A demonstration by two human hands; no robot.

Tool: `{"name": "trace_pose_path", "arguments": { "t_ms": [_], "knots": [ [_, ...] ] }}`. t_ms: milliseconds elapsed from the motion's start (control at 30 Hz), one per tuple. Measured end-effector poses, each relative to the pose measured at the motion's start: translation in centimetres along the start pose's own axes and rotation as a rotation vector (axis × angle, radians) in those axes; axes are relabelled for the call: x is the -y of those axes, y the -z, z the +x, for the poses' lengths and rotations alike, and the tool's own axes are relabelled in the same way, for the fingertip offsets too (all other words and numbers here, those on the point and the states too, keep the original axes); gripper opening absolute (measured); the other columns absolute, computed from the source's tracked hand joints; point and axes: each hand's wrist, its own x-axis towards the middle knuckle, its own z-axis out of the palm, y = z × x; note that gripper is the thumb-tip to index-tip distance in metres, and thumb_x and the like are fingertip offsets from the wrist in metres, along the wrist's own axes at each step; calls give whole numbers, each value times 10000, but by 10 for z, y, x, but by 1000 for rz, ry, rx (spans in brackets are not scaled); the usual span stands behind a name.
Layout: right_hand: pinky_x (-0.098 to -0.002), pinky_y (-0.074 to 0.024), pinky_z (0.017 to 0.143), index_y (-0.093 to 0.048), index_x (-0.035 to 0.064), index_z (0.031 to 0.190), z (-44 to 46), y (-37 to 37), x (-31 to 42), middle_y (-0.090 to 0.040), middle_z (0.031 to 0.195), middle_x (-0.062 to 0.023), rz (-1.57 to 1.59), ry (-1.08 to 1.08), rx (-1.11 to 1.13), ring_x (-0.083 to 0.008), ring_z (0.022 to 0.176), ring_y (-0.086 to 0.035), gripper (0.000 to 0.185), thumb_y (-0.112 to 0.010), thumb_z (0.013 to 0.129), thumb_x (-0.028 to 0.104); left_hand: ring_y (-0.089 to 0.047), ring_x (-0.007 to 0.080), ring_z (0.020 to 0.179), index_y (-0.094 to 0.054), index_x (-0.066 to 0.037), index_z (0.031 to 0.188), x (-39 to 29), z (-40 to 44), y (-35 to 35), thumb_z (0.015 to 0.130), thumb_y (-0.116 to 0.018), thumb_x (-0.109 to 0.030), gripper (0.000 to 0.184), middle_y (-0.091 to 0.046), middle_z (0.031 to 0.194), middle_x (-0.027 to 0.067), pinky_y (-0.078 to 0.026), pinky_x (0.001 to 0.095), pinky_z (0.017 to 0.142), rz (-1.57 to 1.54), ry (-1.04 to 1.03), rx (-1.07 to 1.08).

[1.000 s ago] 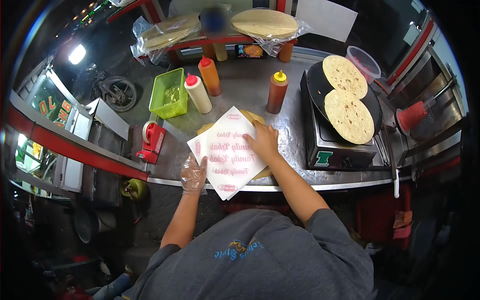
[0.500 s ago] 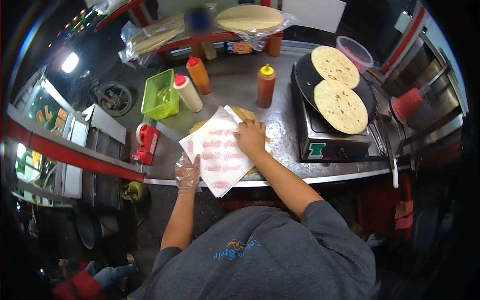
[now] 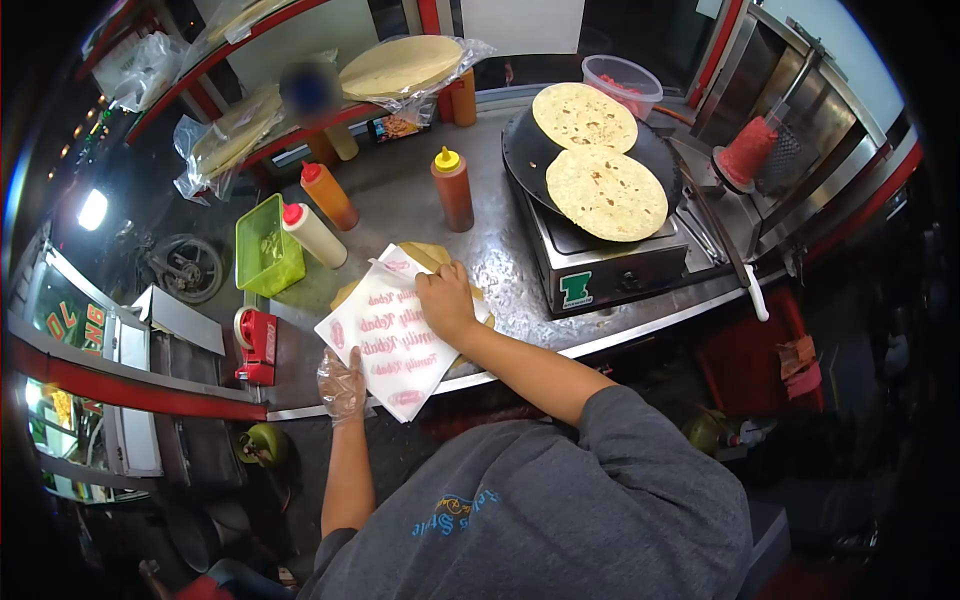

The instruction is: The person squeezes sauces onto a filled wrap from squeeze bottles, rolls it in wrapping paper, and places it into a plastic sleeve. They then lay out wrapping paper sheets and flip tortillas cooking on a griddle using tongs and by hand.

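Observation:
Printed white papers (image 3: 398,345) lie at a slant on a brown board or wrapper (image 3: 425,255) near the counter's front edge. In a clear plastic glove, my left hand (image 3: 342,385) grips their lower left edge, its thumb on top. My bare right hand (image 3: 447,302) has curled fingers at their upper right edge, pinching the paper. Some fingertips are hidden. Beyond the papers stand a white sauce bottle (image 3: 316,236) and an orange one (image 3: 330,196), both with red caps, and a red-brown bottle (image 3: 453,195) with a yellow cap.
Two flatbreads (image 3: 607,193) rest on a black griddle (image 3: 520,165) at the right. A long knife (image 3: 722,225) lies beside it. At the left are a green tub (image 3: 272,258) and a red tape dispenser (image 3: 258,348). Wrapped flatbreads (image 3: 402,68) sit on the shelf.
The view has turned, shifting the counter items leftward. The fingers of my right hand have gone from spread to curled at the paper's edge. My left hand still holds its side.

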Motion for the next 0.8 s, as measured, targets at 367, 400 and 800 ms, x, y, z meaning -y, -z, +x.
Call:
{"name": "trace_pose_path", "arguments": {
  "t_ms": [367, 400, 800],
  "knots": [
    [-453, -553, 912, -620, 68, 1313, 5, 45, 1, -687, 1092, -172, 626, -337, 145, -403, 1092, -678, 502, -791, 843, 37, -693, 451, 1139, -614, 103, 1374, -4, -5, -1, 1002, -644, -569, 769, -704, 1254, 307, -554, 515, 994, 263, 52, -25],
    [-428, -569, 887, -602, 83, 1385, -2, 41, -5, -638, 1204, -175, 622, -314, 100, -329, 1116, -694, 590, -810, 837, 21, -695, 449, 1133, -616, 98, 1376, -7, -5, 3, 1004, -639, -575, 770, -708, 1247, 300, -556, 516, 990, 256, 53, 3],
    [-340, -549, 893, -708, -20, 1216, -39, 92, -57, -759, 1047, -127, 905, -402, 322, -186, 965, -705, 302, -756, 922, 31, -673, 467, 988, -628, 11, 1277, 3, 6, 6, 1052, -624, -456, 518, -718, 1036, 252, -537, 556, 923, 71, 83, -6]
  ]
}}
